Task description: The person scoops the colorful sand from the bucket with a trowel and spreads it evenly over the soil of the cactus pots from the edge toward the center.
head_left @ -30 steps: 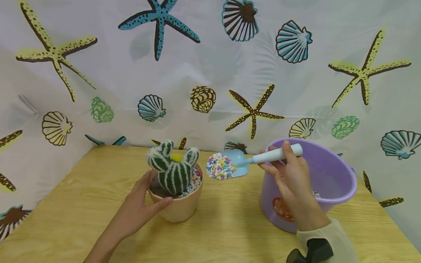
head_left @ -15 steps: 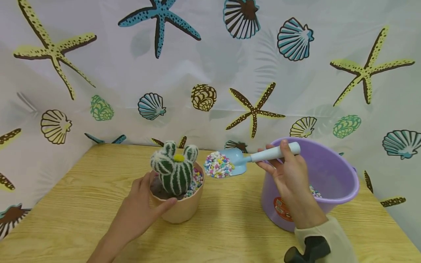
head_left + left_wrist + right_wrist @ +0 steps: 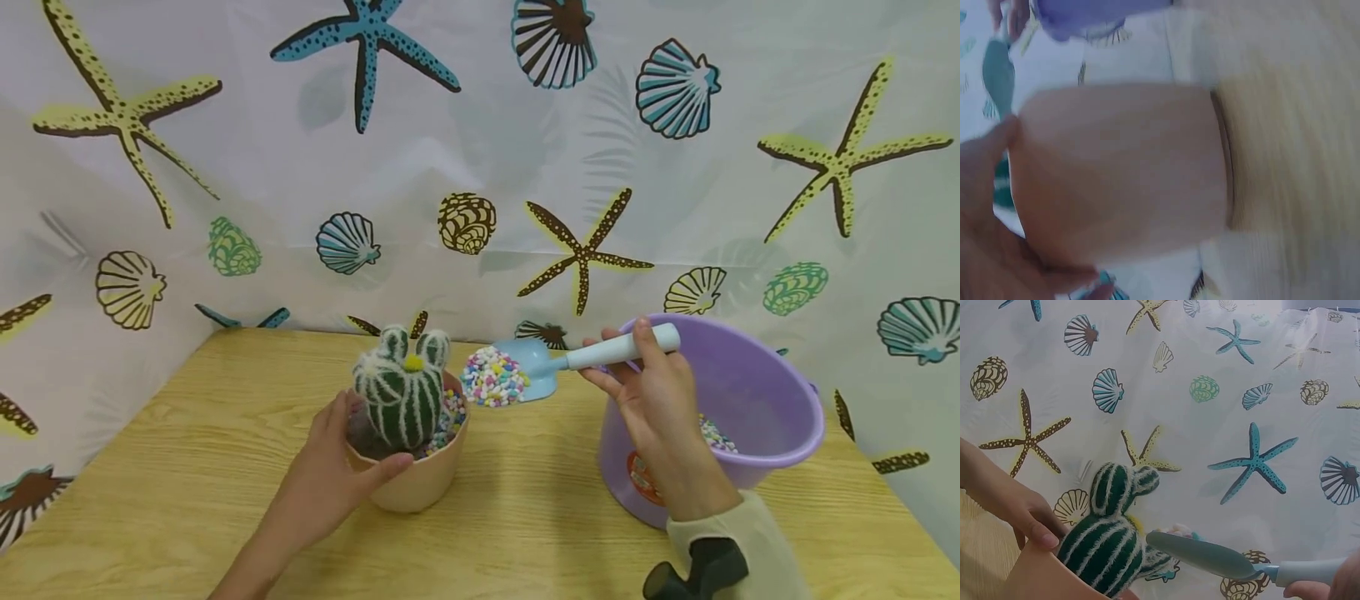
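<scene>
My left hand [image 3: 318, 487] grips the rim of a peach flower pot [image 3: 420, 485], thumb at the front and fingers at the far left side. In the pot stands a fuzzy green-and-white toy cactus [image 3: 408, 412] with a yellow tuft. Coloured pebbles [image 3: 453, 414] cover the right part around it; a dull brown surface shows on the left. My right hand [image 3: 663, 417] holds a light-blue toy shovel [image 3: 536, 369] by its pale handle. A heap of multicoloured pebbles [image 3: 493, 379] fills the blade, whose tip is near the pot's right rim. In the right wrist view the blade [image 3: 1207, 555] appears beside the cactus.
A purple bucket [image 3: 772, 392] stands on the right behind my right forearm, with more pebbles [image 3: 716, 435] inside. The wooden table [image 3: 517, 517] ends against a white curtain [image 3: 480, 142] printed with shells and starfish.
The pot has turned a little in my left hand, and the cactus has shifted slightly right. The loaded shovel has drifted slightly left, closer to the pot.
</scene>
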The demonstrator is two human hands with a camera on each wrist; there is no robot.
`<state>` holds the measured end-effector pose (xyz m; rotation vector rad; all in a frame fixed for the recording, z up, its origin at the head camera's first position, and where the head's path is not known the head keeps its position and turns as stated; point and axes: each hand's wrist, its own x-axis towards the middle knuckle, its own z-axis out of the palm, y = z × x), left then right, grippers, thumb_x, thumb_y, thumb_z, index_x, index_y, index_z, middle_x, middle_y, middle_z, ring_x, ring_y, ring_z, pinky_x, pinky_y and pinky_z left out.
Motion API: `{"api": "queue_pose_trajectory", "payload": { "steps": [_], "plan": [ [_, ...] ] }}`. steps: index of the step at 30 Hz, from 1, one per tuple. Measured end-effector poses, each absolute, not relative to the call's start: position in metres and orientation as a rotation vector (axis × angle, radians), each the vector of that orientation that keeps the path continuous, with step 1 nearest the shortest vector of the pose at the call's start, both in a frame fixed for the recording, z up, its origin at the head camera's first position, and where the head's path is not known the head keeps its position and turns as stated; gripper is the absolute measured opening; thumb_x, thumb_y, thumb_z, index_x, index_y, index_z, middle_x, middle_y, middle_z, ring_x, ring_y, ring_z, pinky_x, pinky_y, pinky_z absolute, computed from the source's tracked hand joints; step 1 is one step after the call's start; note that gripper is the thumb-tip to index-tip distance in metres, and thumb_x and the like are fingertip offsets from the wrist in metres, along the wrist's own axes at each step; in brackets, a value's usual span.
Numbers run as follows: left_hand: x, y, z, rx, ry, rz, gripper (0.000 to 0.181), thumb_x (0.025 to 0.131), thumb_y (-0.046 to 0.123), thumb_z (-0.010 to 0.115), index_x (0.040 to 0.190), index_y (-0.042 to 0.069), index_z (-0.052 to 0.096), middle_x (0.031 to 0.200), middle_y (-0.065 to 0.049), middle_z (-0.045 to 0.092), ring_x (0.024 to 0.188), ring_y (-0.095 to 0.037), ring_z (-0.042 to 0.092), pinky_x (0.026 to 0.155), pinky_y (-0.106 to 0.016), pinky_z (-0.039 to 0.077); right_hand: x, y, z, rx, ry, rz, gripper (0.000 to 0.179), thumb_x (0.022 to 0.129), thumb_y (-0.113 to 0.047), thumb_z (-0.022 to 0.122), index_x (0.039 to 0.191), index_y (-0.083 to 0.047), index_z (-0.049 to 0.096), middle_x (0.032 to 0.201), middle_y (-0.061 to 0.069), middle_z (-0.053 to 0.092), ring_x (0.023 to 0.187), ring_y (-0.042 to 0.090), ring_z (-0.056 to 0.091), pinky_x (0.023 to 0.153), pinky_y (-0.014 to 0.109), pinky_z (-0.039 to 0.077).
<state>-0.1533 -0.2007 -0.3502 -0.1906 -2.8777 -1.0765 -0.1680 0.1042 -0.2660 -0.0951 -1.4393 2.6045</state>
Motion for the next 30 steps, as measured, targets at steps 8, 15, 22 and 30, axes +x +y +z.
{"api": "queue_pose_trajectory", "payload": {
  "steps": [8, 15, 22, 30],
  "plan": [
    [-0.144, -0.191, -0.345, 0.024, -2.881, -1.095, 0.111, 0.079, 0.07, 0.059, 0.153, 0.003, 0.01, 0.15, -0.029, 0.019, 0.129, -0.052, 0.036, 0.096, -0.064, 0.038, -0.17, 0.104, -0.268, -0.089, -1.446, 2.609, 0.021, 0.102, -0.03, 0.039, 0.105, -0.01, 0.043, 0.096, 0.005, 0.053, 0.091, 0.021, 0.069, 0.094, 0.047, 0.047],
    [-0.157, -0.211, -0.349, -0.303, -2.849, -1.192, 0.112, 0.079, 0.054, 0.071, 0.153, 0.003, 0.003, 0.156, -0.027, 0.008, 0.138, -0.051, 0.02, 0.101, -0.068, 0.029, -0.171, 0.103, -0.268, -0.102, -1.433, 2.62, 0.019, 0.102, -0.029, 0.039, 0.103, -0.01, 0.042, 0.1, 0.008, 0.05, 0.092, 0.022, 0.068, 0.094, 0.047, 0.047],
    [-0.155, -0.202, -0.354, -0.237, -2.842, -0.989, 0.109, 0.076, 0.064, 0.067, 0.155, 0.014, 0.009, 0.153, -0.027, 0.02, 0.125, -0.053, 0.041, 0.094, -0.07, 0.034, -0.173, 0.096, -0.268, -0.102, -1.447, 2.607, 0.018, 0.102, -0.029, 0.04, 0.101, -0.011, 0.041, 0.106, 0.012, 0.045, 0.09, 0.022, 0.068, 0.095, 0.05, 0.046],
    [-0.15, -0.183, -0.351, 0.026, -2.9, -0.843, 0.122, 0.073, 0.078, 0.056, 0.151, -0.002, 0.008, 0.149, -0.031, 0.022, 0.119, -0.056, 0.043, 0.092, -0.067, 0.037, -0.177, 0.09, -0.27, -0.087, -1.495, 2.556, 0.021, 0.102, -0.029, 0.04, 0.098, -0.008, 0.041, 0.101, 0.01, 0.049, 0.089, 0.022, 0.068, 0.094, 0.05, 0.047]
  ]
}}
